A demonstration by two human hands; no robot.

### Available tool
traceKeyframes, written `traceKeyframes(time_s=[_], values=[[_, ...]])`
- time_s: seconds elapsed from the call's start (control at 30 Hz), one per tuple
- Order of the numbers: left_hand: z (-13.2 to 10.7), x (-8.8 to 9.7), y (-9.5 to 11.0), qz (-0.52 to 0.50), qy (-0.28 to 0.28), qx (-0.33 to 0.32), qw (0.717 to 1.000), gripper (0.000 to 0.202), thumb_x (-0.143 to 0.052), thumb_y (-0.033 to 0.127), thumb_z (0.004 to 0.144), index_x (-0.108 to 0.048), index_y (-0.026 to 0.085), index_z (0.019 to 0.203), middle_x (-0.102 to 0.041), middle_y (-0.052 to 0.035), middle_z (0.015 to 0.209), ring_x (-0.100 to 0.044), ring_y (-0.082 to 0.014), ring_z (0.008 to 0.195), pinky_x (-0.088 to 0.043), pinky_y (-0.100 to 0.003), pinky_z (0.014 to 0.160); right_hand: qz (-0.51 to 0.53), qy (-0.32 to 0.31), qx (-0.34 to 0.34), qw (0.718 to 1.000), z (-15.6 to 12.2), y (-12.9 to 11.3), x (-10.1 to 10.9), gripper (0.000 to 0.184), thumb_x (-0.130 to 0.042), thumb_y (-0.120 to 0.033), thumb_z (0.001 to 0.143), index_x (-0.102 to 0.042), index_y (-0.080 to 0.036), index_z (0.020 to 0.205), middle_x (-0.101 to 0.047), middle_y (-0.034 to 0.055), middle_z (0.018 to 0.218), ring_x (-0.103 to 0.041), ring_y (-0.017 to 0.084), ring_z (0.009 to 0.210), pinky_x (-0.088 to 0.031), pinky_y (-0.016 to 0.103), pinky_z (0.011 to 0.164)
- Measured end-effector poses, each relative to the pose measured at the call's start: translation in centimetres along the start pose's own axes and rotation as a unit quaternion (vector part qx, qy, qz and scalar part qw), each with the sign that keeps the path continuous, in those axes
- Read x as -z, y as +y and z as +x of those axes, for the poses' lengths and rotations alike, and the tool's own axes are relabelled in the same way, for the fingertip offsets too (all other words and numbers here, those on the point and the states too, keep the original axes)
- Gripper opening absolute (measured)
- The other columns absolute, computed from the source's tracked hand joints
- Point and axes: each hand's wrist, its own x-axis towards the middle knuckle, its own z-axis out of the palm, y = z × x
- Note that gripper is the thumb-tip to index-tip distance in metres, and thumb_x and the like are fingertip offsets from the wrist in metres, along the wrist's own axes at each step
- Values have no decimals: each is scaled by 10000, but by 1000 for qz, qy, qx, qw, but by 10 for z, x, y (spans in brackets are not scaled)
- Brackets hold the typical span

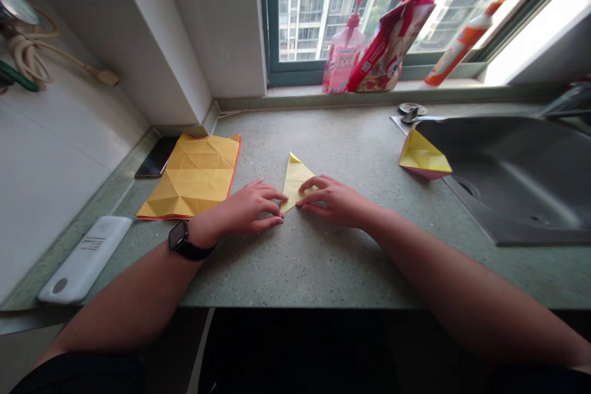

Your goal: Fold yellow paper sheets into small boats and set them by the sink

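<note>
A folded yellow paper triangle (295, 181) lies on the speckled green countertop (295, 265), its point aimed away from me. My left hand (252, 206) presses its fingertips against the triangle's lower left side, and a black watch (184, 240) sits on that wrist. From the other side, the fingers of my right hand (335, 200) rest on the paper's lower right part. Left of my left hand lies a large creased yellow sheet (191, 175) with orange edges. A folded yellow and pink paper form (423, 156) sits at the sink's edge.
A steel sink (508, 178) fills the right side. A dark phone (156, 157) lies partly under the creased sheet, and a white remote-like device (85, 258) lies at the left. A pink pump bottle (344, 49), red pouch (390, 43) and orange-capped bottle (464, 37) stand on the windowsill.
</note>
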Motion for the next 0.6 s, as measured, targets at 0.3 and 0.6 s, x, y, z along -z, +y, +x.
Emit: traceKeyframes(time_s=[0.3,0.6], values=[[0,-3,-1,35,44,23,998,346,-693,357,1062,-722,252,1390,-692,-108,1519,-630,-286,1427,-399,-575,1305,20,-13,13,1000,-1,-1,1,181,-769,-280,981,-856,-328,1132,-759,73,1331,-713,262,1238,-530,516,1164],[0,-7,-10,91,6,94,991,384,-611,360,1103,-683,220,1453,-631,-145,1582,-517,-334,1541,-270,-678,1347,-3,-13,21,1000,-1,-1,1,83,-777,-305,965,-821,-302,1035,-764,51,1411,-624,307,1447,-347,657,1304]])
